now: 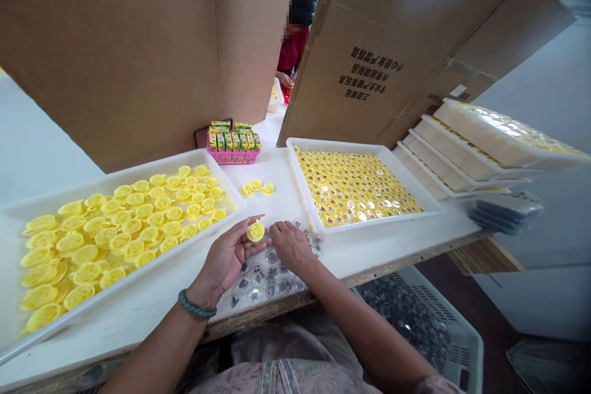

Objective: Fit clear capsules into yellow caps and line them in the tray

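Note:
My left hand (229, 254) holds a yellow lemon-slice shaped piece (255, 231) between thumb and fingers, palm turned up. My right hand (290, 245) rests beside it, fingers curled down onto a clear blister sheet (265, 283) with several round pockets that lies on the white table near its front edge. I cannot see whether the right fingers pinch anything. Three loose yellow pieces (257, 187) lie on the table just beyond my hands.
A white tray (13, 221) at left holds several yellow pieces. Another white tray (302, 181) at right is packed with sealed yellow ones. A pink basket (233, 155) of small boxes, cardboard boxes (138, 43), stacked trays (462, 154), a floor crate (457, 332) and another person (295, 43) surround them.

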Motion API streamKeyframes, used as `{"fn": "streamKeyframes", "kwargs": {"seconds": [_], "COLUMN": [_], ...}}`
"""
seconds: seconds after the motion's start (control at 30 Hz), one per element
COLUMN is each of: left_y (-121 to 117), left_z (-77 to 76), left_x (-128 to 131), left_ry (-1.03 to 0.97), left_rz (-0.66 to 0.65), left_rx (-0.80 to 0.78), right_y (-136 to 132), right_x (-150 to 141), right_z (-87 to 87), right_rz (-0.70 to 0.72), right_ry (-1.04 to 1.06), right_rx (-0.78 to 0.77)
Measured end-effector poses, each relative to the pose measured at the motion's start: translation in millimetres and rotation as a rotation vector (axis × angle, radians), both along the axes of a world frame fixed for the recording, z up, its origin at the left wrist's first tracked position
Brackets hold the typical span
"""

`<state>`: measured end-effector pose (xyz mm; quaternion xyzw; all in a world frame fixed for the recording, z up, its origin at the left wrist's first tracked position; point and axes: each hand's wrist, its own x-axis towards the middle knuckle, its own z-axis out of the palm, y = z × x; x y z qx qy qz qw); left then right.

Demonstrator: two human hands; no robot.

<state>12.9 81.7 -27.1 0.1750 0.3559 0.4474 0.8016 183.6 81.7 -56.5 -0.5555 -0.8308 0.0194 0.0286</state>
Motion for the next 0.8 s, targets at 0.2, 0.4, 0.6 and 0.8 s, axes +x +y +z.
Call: {"fn": "streamKeyframes", "kwargs": {"seconds": [0.2, 0.4, 0.6, 0.8], "left_y": [-1, 0, -1, 0], "left_z": [-1.6, -6.4, -5.0, -3.0], "left_x": [-2, -2, 0, -2], "left_ry": [0.098, 0.092, 0.060, 0.025], "left_rz": [0.027, 0.038, 0.072, 0.119], "left_rx": [0.064, 0.116, 0.102, 0.084], "right_y": [0, -7, -11, -12], "right_x": [3, -8, -20, -19], "right_z": [2.5, 24.6, 29.7, 28.0], "right_rz": [-0.188, -0.335, -0.381, -0.402], "right_ry": [0.484, 1.295, 1.641, 1.669], "right_rx": [0.010, -0.248, -0.386, -0.516]}}
